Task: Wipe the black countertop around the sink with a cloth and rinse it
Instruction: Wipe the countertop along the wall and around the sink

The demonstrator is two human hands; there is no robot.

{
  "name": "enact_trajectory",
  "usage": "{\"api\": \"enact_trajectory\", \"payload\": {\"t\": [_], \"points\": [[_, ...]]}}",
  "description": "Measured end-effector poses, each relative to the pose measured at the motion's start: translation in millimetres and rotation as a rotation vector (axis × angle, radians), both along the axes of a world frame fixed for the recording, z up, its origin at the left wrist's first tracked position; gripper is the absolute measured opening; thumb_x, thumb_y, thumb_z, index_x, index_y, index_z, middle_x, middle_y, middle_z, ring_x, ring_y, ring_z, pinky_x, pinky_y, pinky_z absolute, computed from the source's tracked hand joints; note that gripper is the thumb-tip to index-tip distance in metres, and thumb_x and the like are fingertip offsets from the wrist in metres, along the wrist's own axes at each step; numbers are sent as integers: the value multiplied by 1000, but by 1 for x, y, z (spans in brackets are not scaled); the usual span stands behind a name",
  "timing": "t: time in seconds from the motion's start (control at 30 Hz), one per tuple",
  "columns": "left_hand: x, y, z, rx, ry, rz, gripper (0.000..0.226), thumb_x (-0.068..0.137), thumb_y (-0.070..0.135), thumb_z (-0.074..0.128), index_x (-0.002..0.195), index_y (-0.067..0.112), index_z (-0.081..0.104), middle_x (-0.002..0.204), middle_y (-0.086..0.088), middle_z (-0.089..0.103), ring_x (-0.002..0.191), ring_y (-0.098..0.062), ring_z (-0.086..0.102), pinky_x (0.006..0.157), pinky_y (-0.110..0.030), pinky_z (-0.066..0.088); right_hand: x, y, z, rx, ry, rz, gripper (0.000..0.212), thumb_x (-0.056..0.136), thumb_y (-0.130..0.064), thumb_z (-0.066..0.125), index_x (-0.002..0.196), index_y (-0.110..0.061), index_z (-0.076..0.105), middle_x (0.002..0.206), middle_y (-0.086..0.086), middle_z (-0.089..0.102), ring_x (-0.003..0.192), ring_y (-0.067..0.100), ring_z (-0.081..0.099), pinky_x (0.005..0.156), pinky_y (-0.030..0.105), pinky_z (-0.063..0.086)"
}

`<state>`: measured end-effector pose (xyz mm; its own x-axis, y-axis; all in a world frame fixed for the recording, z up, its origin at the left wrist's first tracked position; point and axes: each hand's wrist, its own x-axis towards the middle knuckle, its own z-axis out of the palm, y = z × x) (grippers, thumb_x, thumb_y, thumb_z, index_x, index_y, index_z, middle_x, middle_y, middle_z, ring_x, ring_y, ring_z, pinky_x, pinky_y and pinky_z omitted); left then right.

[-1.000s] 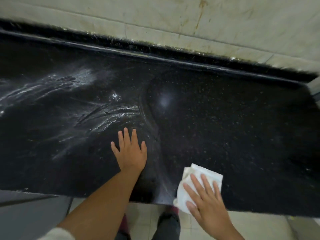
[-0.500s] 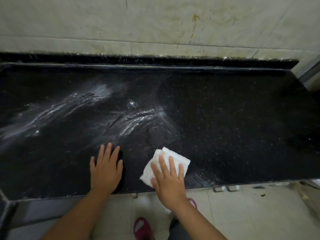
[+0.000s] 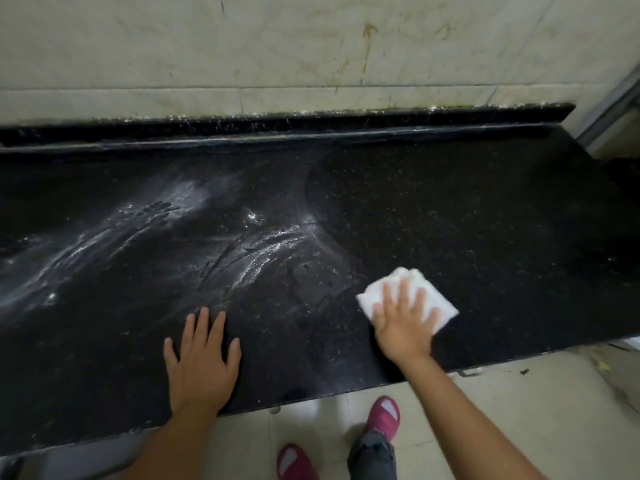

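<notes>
A: Head view. Cloth [image 3: 408, 299], white and folded, lies flat on the black bench [image 3: 485, 220], near its front edge and toward the right end. Right hand [image 3: 403, 323] is on top of it: fingers straight and spread, palm pressing down. No curl round the cloth, so the grip is a flat press, not a pinch.

B: And the left?

A: Left hand [image 3: 202, 358] flat on bare bench, fingers straight, holding nothing. Reads as a brace.

B: Which relation matters for the next stroke?

A: The white residue streaks [image 3: 263, 251] lie up and to the left of the cloth, well apart from it, running diagonally from lower left to upper right. The left hand is nearer them, but the right hand has the cloth. My judgement: the stroke must travel leftward and away from the body.

B: Against the earlier frames?

A: Half a second ago the cloth sat just beside the left hand, close to the front edge. It is now further right and further onto the bench, so hands are well apart. Left hand's placement looks about unchanged. Streaks look the same. No sink in view.
</notes>
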<state>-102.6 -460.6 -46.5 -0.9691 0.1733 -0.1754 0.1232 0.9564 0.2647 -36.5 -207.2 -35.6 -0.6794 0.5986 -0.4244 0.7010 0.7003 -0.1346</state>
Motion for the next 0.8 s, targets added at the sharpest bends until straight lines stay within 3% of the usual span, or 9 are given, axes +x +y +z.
{"api": "enact_trajectory", "payload": {"t": [0.07, 0.1, 0.17, 0.37, 0.43, 0.5, 0.57, 0.67, 0.8], "points": [[0, 0, 0, -13, 1, -1, 52, 96, 38, 32, 145, 24, 20, 155, 0, 8, 143, -15, 0, 113, -44, -2, -18, -51, -8, 41, 92, 248, 79, 78, -51, -3, 144, -24, 30, 155, 6, 16, 141, 35, 16, 109, 58, 16], [0, 0, 0, -6, 11, 2, 51, 97, 38, 32, 144, 23, 23, 155, -1, 11, 143, -16, 3, 113, -44, -2, -20, -75, -13, 100, 149, 312, 72, 81, -49, 7, 131, -23, 51, 145, 7, 41, 132, 36, 33, 105, 57, 23], [0, 1, 0, 27, 40, 12, 51, 94, 39, 32, 141, 19, 32, 153, -4, 21, 142, -19, 11, 112, -47, 2, -10, -111, -17, 59, 202, 447, 54, 96, -42, 12, 116, -29, 60, 129, 2, 58, 121, 31, 40, 106, 49, 16], [1, -2, 0, 14, 17, -5, 52, 95, 34, 38, 143, 21, 26, 154, -2, 14, 143, -16, 5, 113, -44, -2, 67, -77, -29, 100, 210, 601, 48, 98, -43, 3, 132, -38, 35, 152, -9, 20, 144, 19, -5, 111, 41, 3], [1, -3, -2, 2, 11, -6, 51, 95, 36, 36, 144, 22, 25, 154, -1, 13, 143, -16, 4, 113, -45, -2, 93, -37, -32, 162, 240, 481, 46, 98, -44, 3, 136, -37, 28, 157, -9, -2, 144, 15, -8, 113, 38, 1], [-1, -3, -6, 15, 27, -1, 49, 96, 38, 36, 142, 21, 31, 153, -3, 19, 142, -18, 9, 113, -47, 1, 106, 2, -27, 165, 194, 317, 46, 98, -47, 2, 136, -37, 24, 156, -10, -1, 144, 16, 1, 110, 40, 13], [-3, -3, -7, 29, 33, 5, 49, 94, 39, 36, 140, 20, 36, 151, -4, 24, 142, -19, 13, 112, -49, 4, 94, 40, -15, 217, 95, 182, 55, 95, -51, -3, 142, -36, 21, 157, -4, 9, 141, 22, 9, 107, 49, 25], [-4, -3, -11, 18, 15, -13, 50, 95, 40, 37, 141, 22, 34, 153, -2, 19, 142, -18, 10, 113, -48, 2, 51, 67, 2, 95, 15, -90, 51, 98, -44, 10, 147, -35, -2, 156, -2, -11, 143, 23, -8, 115, 48, 5], [-6, -4, -13, -11, 12, -16, 68, 82, 51, 16, 133, 19, 47, 146, -6, 36, 137, -21, 27, 109, -53, 14, -31, 51, 5, 42, 22, -83, 52, 99, -41, 17, 148, -33, 1, 156, -3, -15, 143, 24, -14, 113, 50, -5]]}}
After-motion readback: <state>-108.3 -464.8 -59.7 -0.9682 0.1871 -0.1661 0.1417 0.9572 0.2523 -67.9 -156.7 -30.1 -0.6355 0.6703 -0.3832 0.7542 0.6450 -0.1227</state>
